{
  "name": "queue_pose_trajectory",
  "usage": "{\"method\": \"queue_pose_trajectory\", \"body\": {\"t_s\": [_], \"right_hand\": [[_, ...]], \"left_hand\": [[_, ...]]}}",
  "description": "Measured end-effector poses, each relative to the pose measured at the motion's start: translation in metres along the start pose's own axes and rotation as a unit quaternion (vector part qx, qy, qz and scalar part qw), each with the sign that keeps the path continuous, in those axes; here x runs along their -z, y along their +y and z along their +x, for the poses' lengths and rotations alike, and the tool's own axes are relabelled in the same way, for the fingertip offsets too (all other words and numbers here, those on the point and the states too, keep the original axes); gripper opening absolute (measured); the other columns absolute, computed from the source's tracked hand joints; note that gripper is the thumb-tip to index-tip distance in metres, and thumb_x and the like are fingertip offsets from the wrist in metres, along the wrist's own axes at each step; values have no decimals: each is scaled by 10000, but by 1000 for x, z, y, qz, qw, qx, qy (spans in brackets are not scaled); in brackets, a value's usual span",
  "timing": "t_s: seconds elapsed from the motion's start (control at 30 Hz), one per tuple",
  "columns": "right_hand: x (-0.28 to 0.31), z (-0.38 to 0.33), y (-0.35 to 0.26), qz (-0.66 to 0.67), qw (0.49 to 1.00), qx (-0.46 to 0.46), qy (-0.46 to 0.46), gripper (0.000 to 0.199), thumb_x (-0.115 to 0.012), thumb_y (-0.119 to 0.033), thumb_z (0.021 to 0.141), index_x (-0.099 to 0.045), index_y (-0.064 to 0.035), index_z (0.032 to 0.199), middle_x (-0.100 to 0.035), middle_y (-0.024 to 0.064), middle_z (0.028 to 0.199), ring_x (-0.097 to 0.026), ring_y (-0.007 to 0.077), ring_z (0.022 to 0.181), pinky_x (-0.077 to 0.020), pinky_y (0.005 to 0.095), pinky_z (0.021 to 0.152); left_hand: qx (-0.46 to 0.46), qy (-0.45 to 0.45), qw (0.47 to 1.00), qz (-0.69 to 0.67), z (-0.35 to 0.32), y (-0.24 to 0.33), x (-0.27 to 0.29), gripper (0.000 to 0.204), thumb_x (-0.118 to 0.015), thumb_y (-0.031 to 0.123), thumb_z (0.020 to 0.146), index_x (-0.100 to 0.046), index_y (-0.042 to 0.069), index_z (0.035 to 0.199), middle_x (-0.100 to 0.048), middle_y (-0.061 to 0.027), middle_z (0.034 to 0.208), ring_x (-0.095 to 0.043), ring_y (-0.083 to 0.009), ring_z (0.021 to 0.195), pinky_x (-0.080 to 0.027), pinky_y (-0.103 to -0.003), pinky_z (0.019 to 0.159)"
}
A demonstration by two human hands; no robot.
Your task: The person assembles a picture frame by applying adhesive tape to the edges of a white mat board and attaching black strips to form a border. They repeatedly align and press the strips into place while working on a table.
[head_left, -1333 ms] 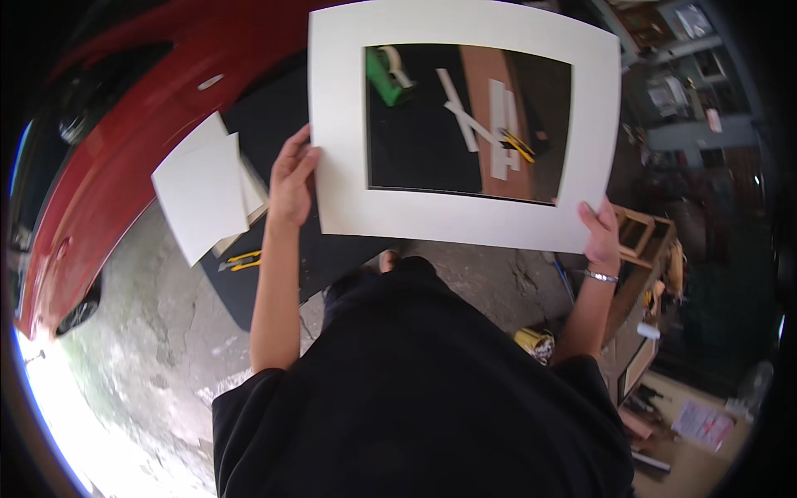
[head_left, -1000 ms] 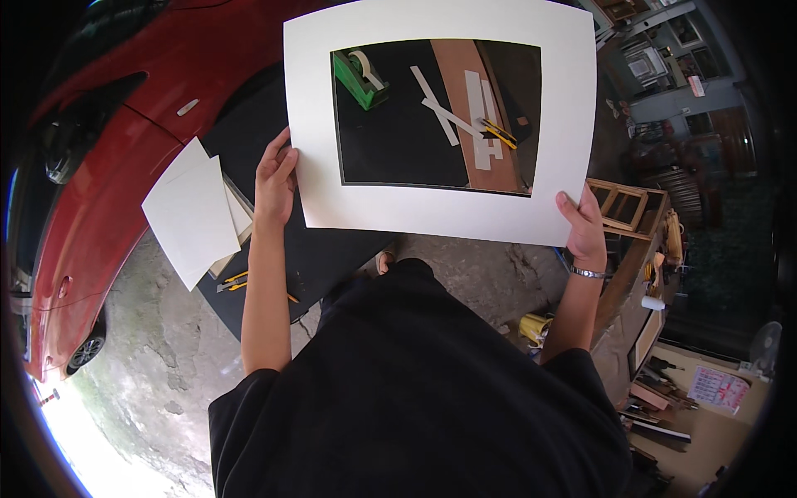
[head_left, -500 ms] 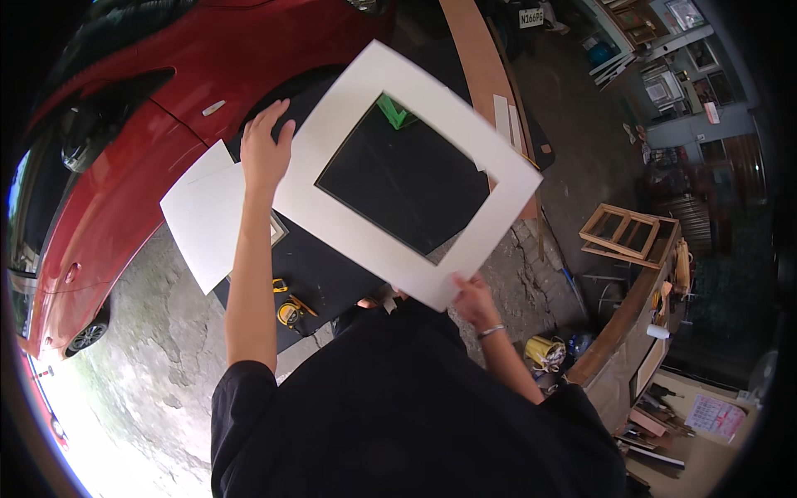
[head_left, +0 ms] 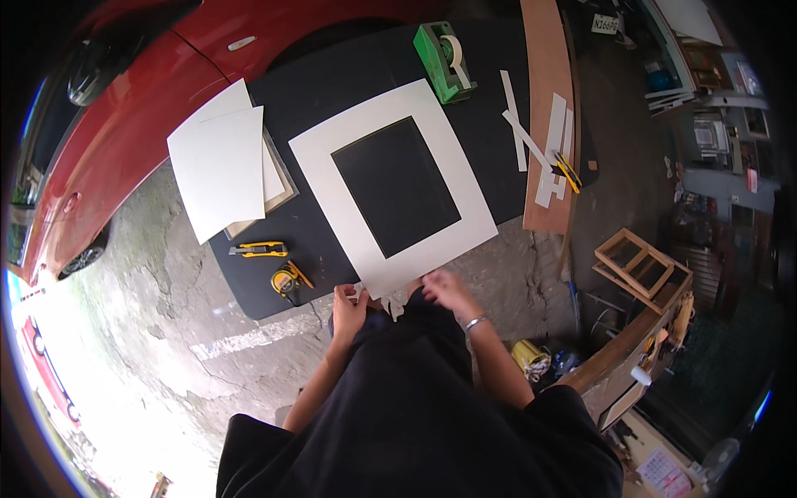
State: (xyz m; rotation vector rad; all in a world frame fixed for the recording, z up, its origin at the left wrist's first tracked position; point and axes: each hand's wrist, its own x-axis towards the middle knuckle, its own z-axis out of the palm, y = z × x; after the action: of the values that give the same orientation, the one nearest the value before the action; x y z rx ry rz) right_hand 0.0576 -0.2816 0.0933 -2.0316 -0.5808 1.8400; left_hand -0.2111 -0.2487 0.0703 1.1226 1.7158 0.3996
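A white mat board (head_left: 398,270) with a rectangular window lies on the black table (head_left: 490,207), its nearest corner reaching past the table's front edge. Beside that corner, my left hand (head_left: 349,312) is closed, fingertips pinching a small whitish piece too small to name. My right hand (head_left: 448,290) is at the mat's near edge, fingers bent and blurred; whether it touches the board is unclear. Torn whitish strips (head_left: 396,310) hang by my lap between the hands. To the left lie a yellow utility knife (head_left: 259,249) and a yellow tape measure (head_left: 286,280).
White sheets (head_left: 220,162) are stacked on the table's left. A green tape dispenser (head_left: 442,62) stands at the back. Narrow white strips (head_left: 515,124) and another yellow knife (head_left: 568,173) lie right, by a brown board (head_left: 544,75). A red car (head_left: 207,37) borders the table.
The mat board has come down from my raised hands and now lies flat on the table. My left hand has moved from its upper left edge to its near corner.
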Motion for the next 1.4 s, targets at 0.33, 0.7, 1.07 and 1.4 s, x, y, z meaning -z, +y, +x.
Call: {"method": "queue_pose_trajectory", "body": {"t_s": [0.33,0.7,1.07,1.4], "right_hand": [[279,121,-132,-422,734,256,467,340,-675,-169,937,-614,-16,1234,-592,186,1194,-581,392,1107,-504,467,942],[344,169,-132,-450,747,285,397,232,-705,-163,899,-611,-53,1080,-616,156,1088,-614,364,1051,-508,481,895],[263,10,-203,-116,930,333,-103,132,-577,-104,1027,-590,24,1058,-625,63,843,-677,119,672,-511,250,591],[226,-3,-194,-111,940,217,-237,151,-635,-108,1008,-621,25,1077,-670,40,882,-657,91,697,-524,222,621]], "left_hand": [[118,67,974,-180,5,-27,-43,232,-702,187,936,-643,-20,1023,-680,-81,871,-636,-150,782,-516,-317,695],[29,194,978,-70,7,82,-119,170,-628,158,1003,-669,4,1063,-716,-95,949,-688,-176,856,-547,-320,756],[-82,-109,926,-352,27,304,-168,394,-621,218,1033,-540,-19,1337,-673,-95,1195,-656,-166,1049,-529,-314,877],[-34,63,866,-495,3,273,-113,239,-697,150,978,-686,-18,1147,-723,-74,962,-696,-131,860,-614,-299,695]]}}
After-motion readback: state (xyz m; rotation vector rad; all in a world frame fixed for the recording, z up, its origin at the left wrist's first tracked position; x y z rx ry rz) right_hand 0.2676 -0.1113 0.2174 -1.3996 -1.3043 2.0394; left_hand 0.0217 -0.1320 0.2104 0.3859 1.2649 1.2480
